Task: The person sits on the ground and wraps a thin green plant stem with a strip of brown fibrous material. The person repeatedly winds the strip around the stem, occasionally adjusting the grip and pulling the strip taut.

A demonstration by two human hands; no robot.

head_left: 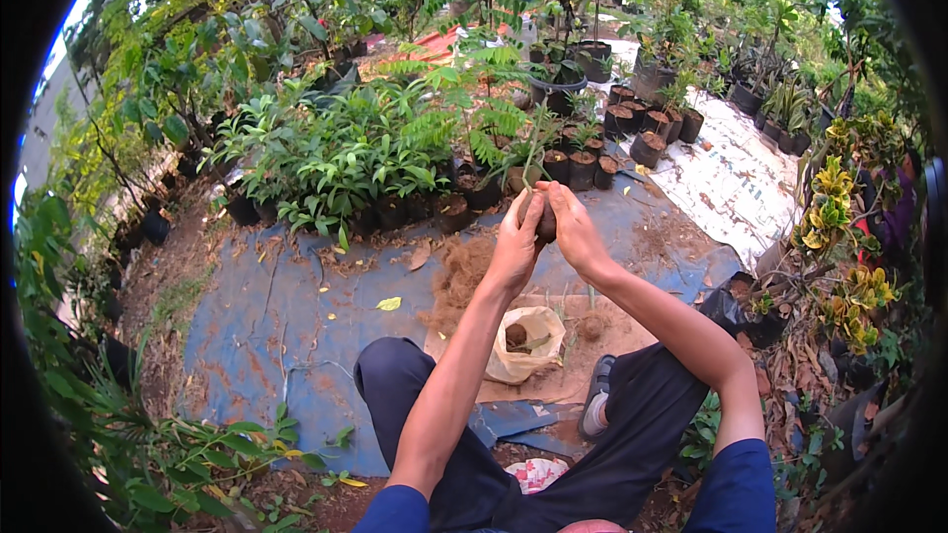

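Note:
Both arms reach out ahead of me, with the hands raised and cupped together. My left hand (517, 242) and my right hand (578, 232) are closed around a dark brown ball of soil or fibre (546, 223). Most of the ball is hidden by palms and fingers. A thin green stem shows just above the fingertips; I cannot tell whether it grows from the ball or stands behind. Below the hands is an open cream bag (550, 328) with a round brown clump (515, 337) inside. Beside the bag lies another brown fibre ball (591, 327).
A blue tarp (326, 321) covers the ground, with a heap of loose brown fibre (461, 281) left of the bag. Leafy potted seedlings (346, 158) line its far edge. Several black soil-filled nursery bags (583, 170) stand beyond my hands, near a white sheet (726, 173).

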